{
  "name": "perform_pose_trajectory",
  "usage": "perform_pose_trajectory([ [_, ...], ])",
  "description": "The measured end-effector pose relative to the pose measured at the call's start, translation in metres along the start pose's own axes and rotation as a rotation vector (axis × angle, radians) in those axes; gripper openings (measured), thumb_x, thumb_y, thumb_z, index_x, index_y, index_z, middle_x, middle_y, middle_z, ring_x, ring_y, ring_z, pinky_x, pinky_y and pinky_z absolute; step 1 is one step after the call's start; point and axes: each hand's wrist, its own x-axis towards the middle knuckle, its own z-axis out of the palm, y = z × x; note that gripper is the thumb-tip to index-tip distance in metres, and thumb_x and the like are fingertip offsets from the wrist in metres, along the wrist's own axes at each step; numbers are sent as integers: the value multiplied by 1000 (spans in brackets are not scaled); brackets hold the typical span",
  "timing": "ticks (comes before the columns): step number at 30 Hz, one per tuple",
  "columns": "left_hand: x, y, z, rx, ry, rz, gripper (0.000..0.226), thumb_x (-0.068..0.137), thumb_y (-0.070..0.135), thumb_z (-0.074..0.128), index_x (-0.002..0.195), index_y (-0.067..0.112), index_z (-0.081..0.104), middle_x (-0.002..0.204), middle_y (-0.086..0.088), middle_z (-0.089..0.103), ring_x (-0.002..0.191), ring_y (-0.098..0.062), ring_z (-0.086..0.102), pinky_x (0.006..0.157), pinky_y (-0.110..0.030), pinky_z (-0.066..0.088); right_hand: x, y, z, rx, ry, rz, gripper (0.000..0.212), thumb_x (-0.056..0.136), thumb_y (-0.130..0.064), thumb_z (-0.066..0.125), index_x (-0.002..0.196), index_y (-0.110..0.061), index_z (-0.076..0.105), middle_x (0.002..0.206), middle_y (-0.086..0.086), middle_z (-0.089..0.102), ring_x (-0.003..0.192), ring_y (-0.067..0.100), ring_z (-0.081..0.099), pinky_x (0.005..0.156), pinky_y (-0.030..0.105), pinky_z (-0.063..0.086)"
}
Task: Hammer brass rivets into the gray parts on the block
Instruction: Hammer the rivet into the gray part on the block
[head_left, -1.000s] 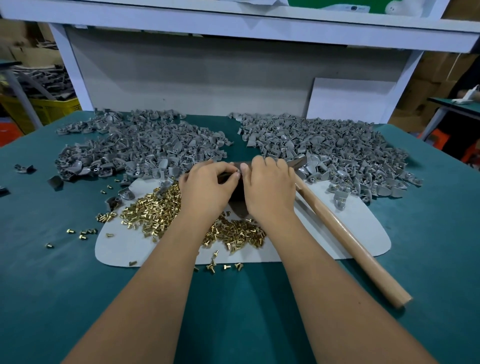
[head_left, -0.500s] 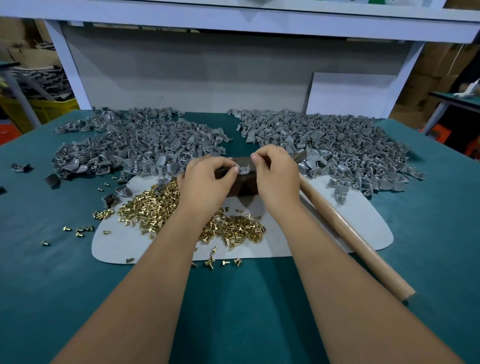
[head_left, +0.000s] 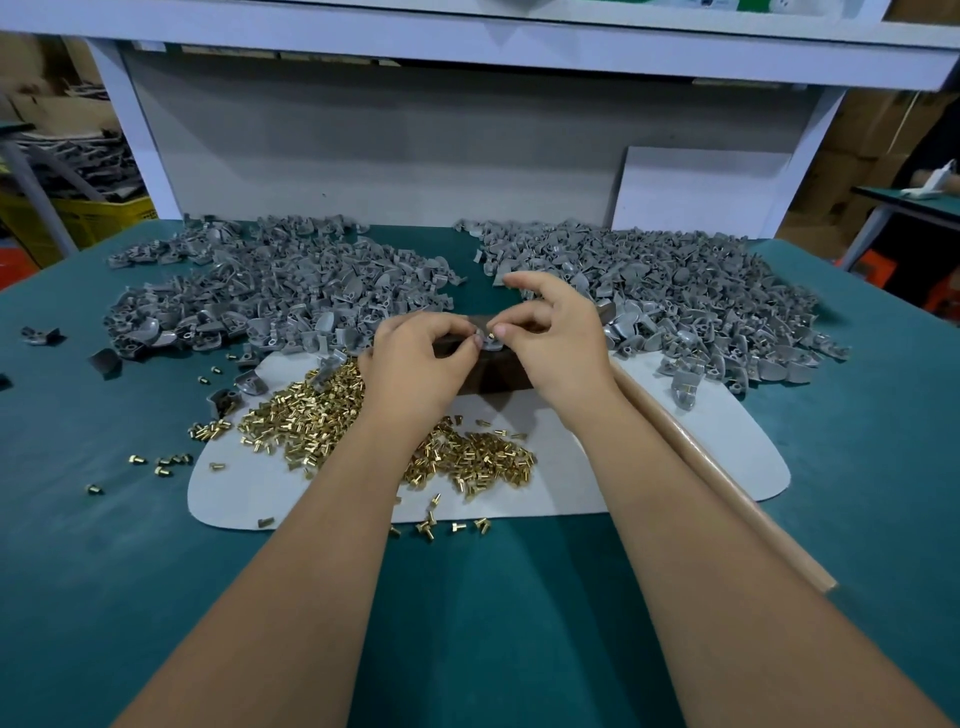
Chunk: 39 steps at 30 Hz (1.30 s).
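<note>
Left hand (head_left: 415, 364) and right hand (head_left: 558, 338), fingers curled, pinch a gray part (head_left: 488, 340) atop the dark block (head_left: 493, 371) on the green table (head_left: 519, 597).

Rivets (head_left: 322, 421) lie left of the block (head_left: 498, 371), hammer (head_left: 701, 467) right.

Your worktop (head_left: 519, 623): matt teal cloth-like cover. Your brass rivets (head_left: 311, 421): shiny yellow metal. Your gray parts (head_left: 291, 291): dull moulded plastic, smooth. Block (head_left: 493, 374): dark, matt. Hammer handle (head_left: 717, 483): smooth pale wood, slight sheen. Mat (head_left: 571, 467) under the rivets: flat white sheet, matt.
</note>
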Motion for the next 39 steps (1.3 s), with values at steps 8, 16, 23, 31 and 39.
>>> perform_pose_trajectory([
  [8,-2,-1,0,48,17,3,7,89,35,67,94,35,73,113,11,67,123,-22,48,104,-52,37,4,-2,4,-154,-16,12,43,82,-2,69,115,-26,53,76,-9,68,85,3,63,85,21,45],
  [16,-1,0,0,77,33,-33,8,89,33,68,94,37,72,114,15,65,127,-19,41,106,-52,33,-1,-10,12,-470,-47,-139,32,85,-2,60,107,-19,45,86,0,57,81,16,53,70,33,42],
  [23,-1,1,-1,44,8,-36,9,89,33,68,86,41,65,116,16,65,128,-18,39,108,-50,30,-5,-4,11,-426,-27,-154,27,86,-1,60,104,-20,53,84,-5,59,86,15,55,76,33,47],
  [31,-1,1,-2,32,-5,-56,15,91,37,65,81,48,59,105,29,57,126,-15,38,109,-50,30,-4,3,-9,-100,33,36,21,91,-12,57,101,-24,71,96,-13,71,93,-1,63,87,22,50],
  [39,-2,3,-1,61,15,-26,13,90,39,66,83,47,59,112,23,63,126,-16,39,107,-51,31,-4,0,0,-259,5,-14,3,84,-12,70,83,-14,71,89,-1,63,84,13,58,79,26,48],
])
